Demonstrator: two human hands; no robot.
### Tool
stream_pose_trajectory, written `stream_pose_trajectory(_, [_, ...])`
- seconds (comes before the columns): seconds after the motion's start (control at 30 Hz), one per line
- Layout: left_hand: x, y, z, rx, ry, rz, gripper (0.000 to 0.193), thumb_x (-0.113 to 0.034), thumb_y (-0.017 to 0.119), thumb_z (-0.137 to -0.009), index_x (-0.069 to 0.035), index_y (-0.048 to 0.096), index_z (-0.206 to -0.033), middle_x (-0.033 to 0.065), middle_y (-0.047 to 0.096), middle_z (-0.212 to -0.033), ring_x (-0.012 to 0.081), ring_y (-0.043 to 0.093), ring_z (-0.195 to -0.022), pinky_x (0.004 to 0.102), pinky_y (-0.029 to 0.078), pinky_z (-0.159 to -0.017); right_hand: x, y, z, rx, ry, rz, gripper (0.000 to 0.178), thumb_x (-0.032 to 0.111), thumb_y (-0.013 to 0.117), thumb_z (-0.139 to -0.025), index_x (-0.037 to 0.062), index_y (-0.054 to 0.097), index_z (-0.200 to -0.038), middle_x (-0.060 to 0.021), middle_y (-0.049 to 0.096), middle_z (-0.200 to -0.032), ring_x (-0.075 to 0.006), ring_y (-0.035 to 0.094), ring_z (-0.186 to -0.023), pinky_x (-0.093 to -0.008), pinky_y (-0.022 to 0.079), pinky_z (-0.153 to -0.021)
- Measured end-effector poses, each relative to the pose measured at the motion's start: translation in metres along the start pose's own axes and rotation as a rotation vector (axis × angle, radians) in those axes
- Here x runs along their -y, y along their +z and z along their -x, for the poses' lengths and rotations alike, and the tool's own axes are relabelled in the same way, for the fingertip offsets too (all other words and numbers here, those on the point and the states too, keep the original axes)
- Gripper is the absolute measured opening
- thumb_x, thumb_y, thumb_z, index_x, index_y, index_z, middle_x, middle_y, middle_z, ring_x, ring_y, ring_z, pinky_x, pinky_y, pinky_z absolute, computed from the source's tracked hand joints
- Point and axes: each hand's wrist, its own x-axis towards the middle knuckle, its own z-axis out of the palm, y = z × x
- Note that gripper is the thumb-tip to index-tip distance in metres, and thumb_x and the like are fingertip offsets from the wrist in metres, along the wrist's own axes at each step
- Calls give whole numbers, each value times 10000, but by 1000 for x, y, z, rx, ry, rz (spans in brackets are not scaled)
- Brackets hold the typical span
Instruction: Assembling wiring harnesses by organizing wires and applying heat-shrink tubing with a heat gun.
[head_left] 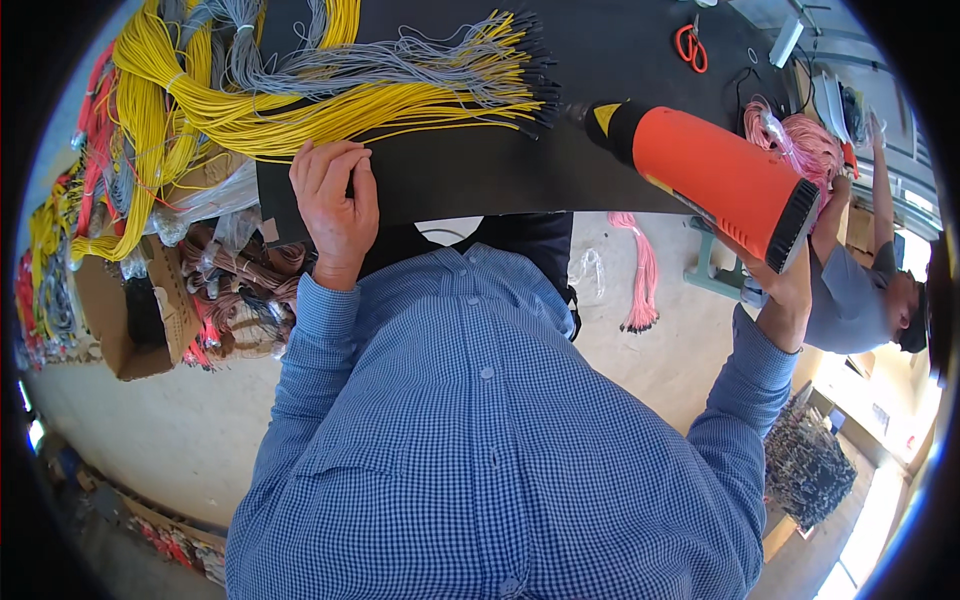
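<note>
My right hand (770,277) grips an orange heat gun (705,165) with a black nozzle end and a black rear cap. Most of its handle and my fingers are hidden behind the body. The nozzle points left, at the black tips of a bundle of yellow cables (270,125) on the black table. Grey cables (370,68) lie along the far side of that bundle, their black ends fanned out too. At the bundle's near edge rests my left hand (335,200), fingers curled and thumb tip close to the index finger. Whatever it pinches is hidden.
Red-handled scissors (690,48) lie at the table's far right, near pink cable bundles (805,145). More cables hang off the left side above an open cardboard box (140,310). A co-worker (855,300) is at the right. A pink bundle (643,275) shows below the table edge.
</note>
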Motion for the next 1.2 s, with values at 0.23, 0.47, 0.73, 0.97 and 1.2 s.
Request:
stream_pose_trajectory(0.23, [0,1,0,6,12,-17,95,-20,697,-879,-53,696,-968,72,692,-998,289,645,-985,496,421,-1086,1,-3,3,15,20,-107,896,176,929,-767,41,464,-1520,-130,581,-1445,-252,548,-1336,-421,425,-1133])
stream_pose_trajectory(0.47, [1,1,1,8,9,-13,88,-25,696,-882,-54,695,-965,73,690,-999,297,643,-982,496,417,-1089,5,5,0,-71,-62,98,646,144,908,-731,40,648,-1314,-130,697,-1267,-293,682,-1139,-403,524,-975])
stream_pose_trajectory(0.73, [-4,1,-1,41,33,-21,99,-30,703,-875,-60,703,-969,69,687,-1010,295,631,-1024,497,414,-1090,4,14,0,-80,-105,68,618,110,909,-757,3,645,-1306,-119,727,-1185,-244,712,-1047,-368,539,-946])
stream_pose_trajectory(0.97, [-31,11,-18,97,124,37,201,-25,722,-830,-65,721,-1027,73,676,-1069,304,609,-1094,512,409,-1087,14,28,8,-141,0,-61,585,130,913,-754,11,670,-1272,-110,730,-1176,-249,710,-1054,-382,535,-955])
stream_pose_trajectory(1.2, [-53,39,-37,182,224,112,269,-30,722,-810,-71,718,-1076,75,660,-1112,312,578,-1154,547,398,-1101,9,40,11,-115,-118,114,490,81,886,-779,18,698,-1228,-114,737,-1192,-253,717,-1081,-375,540,-945])
